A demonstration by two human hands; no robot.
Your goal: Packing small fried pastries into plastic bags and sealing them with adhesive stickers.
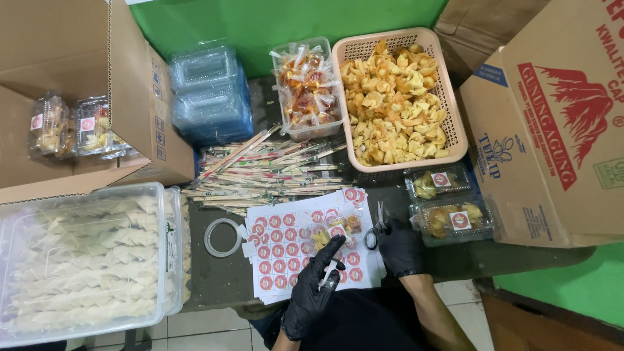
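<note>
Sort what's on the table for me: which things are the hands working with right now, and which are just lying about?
In hand:
left hand on the clear snack pack
right hand by the scissors
sticker sheets underneath

Lying about:
tape roll
wrapped chopsticks
basket of fried snacks
sauce sachet tub
empty clear packs
sealed packs
cardboard boxes

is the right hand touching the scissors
Touching: the head view shows the right hand in a black glove closed over the handles of the scissors, with no gap between them.
</note>
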